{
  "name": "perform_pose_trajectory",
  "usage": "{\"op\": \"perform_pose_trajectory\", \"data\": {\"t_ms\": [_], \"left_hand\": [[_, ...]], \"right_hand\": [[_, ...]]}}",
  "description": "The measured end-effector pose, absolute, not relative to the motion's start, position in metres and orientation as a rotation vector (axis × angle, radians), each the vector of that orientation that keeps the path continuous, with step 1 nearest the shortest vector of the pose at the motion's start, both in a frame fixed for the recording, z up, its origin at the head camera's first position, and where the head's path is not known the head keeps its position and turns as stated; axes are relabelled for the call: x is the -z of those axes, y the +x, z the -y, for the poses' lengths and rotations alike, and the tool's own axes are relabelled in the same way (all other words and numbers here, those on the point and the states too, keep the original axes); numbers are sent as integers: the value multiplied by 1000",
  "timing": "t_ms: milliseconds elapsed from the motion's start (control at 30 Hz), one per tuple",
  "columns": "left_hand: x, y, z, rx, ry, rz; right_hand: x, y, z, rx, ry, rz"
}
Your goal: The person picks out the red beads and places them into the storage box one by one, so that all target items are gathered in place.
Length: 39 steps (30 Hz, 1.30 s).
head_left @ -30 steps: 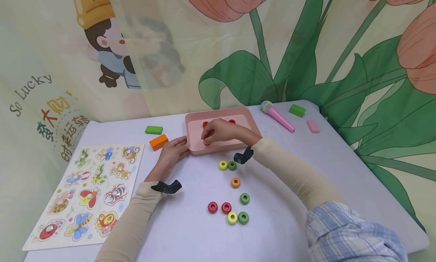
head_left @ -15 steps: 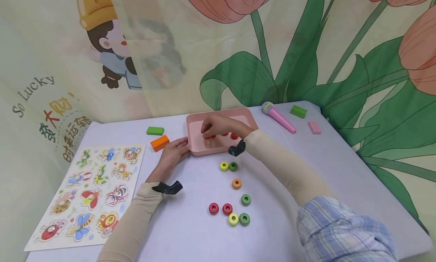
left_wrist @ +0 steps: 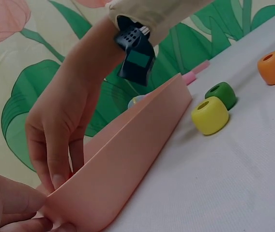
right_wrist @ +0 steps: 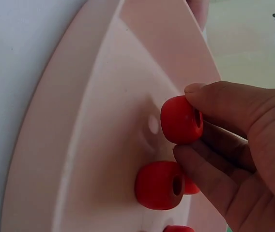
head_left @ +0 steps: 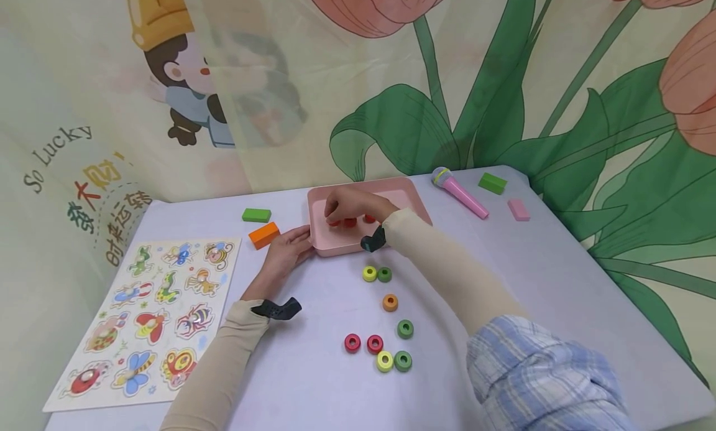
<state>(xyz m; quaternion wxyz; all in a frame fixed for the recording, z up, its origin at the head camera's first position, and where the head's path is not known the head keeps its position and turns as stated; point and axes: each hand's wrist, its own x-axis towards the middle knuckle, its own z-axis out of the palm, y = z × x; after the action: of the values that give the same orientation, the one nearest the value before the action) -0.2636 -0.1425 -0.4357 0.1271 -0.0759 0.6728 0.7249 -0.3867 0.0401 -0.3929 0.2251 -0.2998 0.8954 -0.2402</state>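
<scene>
In the pink tray [head_left: 411, 198], my right hand [head_left: 355, 204] reaches in from the right. Its thumb and fingers pinch a red bead [right_wrist: 178, 120] with a hole through it, close over the tray floor. Right beside it sits another red bead [right_wrist: 158, 186], with more red beads partly hidden by that one and the fingers. My left hand [head_left: 285, 250] rests at the tray's left side near the front corner, its fingers lying against the outer wall. The left wrist view shows those fingertips right at the rim and corner.
Several loose beads lie in front of the tray, among them yellow [head_left: 369, 273], orange [head_left: 390, 303], green [head_left: 405, 329] and red ones [head_left: 352, 342]. An insect puzzle board [head_left: 229, 282] is at left. Blocks, including an orange block [head_left: 264, 235], and a toy microphone [head_left: 461, 193] flank the tray.
My right hand and forearm have moved left within the tray, bringing the pinched red bead toward the tray's left side. My left hand stays at the tray's side.
</scene>
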Motion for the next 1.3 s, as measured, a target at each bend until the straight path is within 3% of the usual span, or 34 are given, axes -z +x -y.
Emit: {"op": "perform_pose_trajectory", "data": {"t_ms": [967, 1300], "left_hand": [[435, -263, 142, -2098, -239, -1968], [438, -263, 143, -2119, -202, -1968]], "right_hand": [[379, -382, -42, 614, -819, -2461], [360, -323, -71, 774, -1166, -2464]]}}
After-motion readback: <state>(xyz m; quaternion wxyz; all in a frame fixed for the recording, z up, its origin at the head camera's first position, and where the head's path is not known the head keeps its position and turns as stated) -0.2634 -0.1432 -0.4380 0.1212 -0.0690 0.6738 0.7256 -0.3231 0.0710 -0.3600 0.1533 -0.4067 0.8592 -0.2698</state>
